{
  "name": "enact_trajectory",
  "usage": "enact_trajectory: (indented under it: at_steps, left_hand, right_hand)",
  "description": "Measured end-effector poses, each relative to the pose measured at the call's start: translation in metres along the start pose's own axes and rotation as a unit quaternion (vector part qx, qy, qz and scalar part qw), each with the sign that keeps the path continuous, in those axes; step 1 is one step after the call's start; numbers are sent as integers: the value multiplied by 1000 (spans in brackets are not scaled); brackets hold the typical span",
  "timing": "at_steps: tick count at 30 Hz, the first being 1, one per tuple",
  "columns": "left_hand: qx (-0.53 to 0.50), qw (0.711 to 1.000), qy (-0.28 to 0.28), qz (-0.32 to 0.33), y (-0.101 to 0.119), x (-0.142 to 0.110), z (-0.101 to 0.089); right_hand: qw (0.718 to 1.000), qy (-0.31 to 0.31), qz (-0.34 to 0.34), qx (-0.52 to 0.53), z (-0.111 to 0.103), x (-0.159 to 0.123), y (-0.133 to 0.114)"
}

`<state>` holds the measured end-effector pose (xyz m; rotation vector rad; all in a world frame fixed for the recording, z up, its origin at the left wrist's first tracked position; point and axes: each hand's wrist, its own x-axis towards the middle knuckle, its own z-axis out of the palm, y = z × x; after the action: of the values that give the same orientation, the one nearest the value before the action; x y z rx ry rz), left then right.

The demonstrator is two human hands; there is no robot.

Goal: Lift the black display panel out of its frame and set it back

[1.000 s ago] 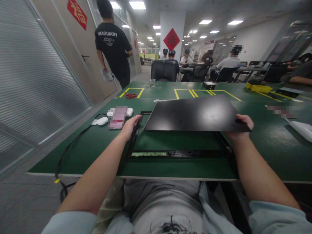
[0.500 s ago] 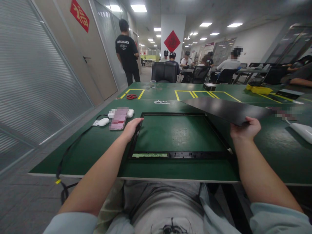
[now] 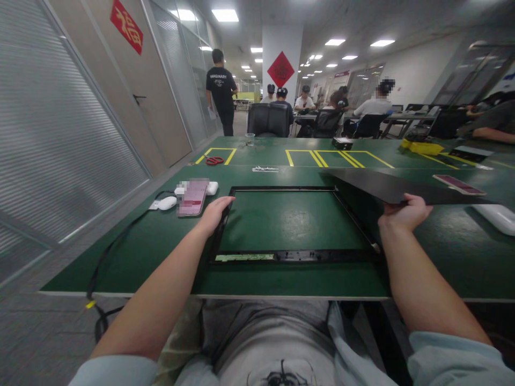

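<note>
A black rectangular frame (image 3: 317, 255) lies on the green table, with a pale green strip (image 3: 245, 258) along its near bar. My left hand (image 3: 216, 213) is closed on the frame's left side, thumb on top. On the right, my right hand (image 3: 405, 212) grips a thin dark flat panel (image 3: 374, 186) by its near edge. The panel is raised and tilted over the frame's right side and the table beyond it. My right fingers are partly hidden by the panel.
Left of the frame lie a phone (image 3: 193, 198), a white mouse-like item (image 3: 167, 203) and a black cable (image 3: 116, 244). Farther back are red scissors (image 3: 214, 160), a clear cup (image 3: 250, 140) and a yellow object (image 3: 422, 147). At right are another phone (image 3: 459, 184) and a white object (image 3: 497, 219).
The dark panel has swung to the right and turned flatter, showing the phone behind it. My left hand stays on the frame. In the background, a standing person has walked farther away.
</note>
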<state>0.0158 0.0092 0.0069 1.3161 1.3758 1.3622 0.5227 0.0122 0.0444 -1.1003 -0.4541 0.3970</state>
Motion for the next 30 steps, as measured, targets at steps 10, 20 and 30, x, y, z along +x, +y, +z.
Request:
enact_trajectory:
  at_steps: [10,20,30]
  left_hand:
    - [10,1000,-1,-3,0,-1,0]
    - [66,998,-9,7,0,-2,-2]
    - [163,986,-12,20,10,-7,-1]
  right_hand:
    - [998,27,58,2,-5,14,18]
    - [990,36,135,-22,-3,25,35]
    - [964,35,261,43,1,25,45]
